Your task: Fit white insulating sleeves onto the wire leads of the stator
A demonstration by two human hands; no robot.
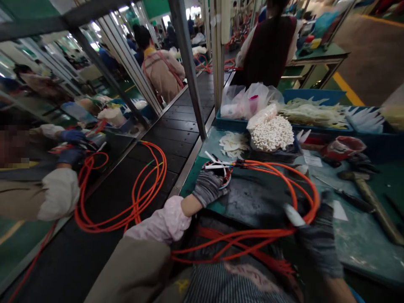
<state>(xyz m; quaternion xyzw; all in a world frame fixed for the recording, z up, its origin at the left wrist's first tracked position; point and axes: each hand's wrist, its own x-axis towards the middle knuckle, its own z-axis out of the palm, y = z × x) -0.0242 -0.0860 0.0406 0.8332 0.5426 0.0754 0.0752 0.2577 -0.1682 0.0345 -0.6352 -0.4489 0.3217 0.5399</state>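
My left hand (pixel 208 185), in a grey striped glove, is closed around the wire end of an orange cable bundle (pixel 305 191). White sleeves and thin coloured wires (pixel 225 170) stick out of its grip. From there the cable loops right across the bench and back towards my lap. My right hand (pixel 318 235), in a similar glove and smeared by motion, is at the right bend of the loop, with the cable between thumb and fingers. Something whitish (pixel 294 215) shows at its thumb; whether it is a covering or a separate piece I cannot tell.
A bag of small white parts (pixel 271 132) stands behind the cable, near flat white pieces (pixel 233 144) and blue bins (pixel 314 97). A hammer (pixel 372 202) and a screwdriver (pixel 350 198) lie right. Left, a conveyor (pixel 179 126) carries another orange cable (pixel 160 176); a co-worker's gloved hands (pixel 71 147) work beyond it.
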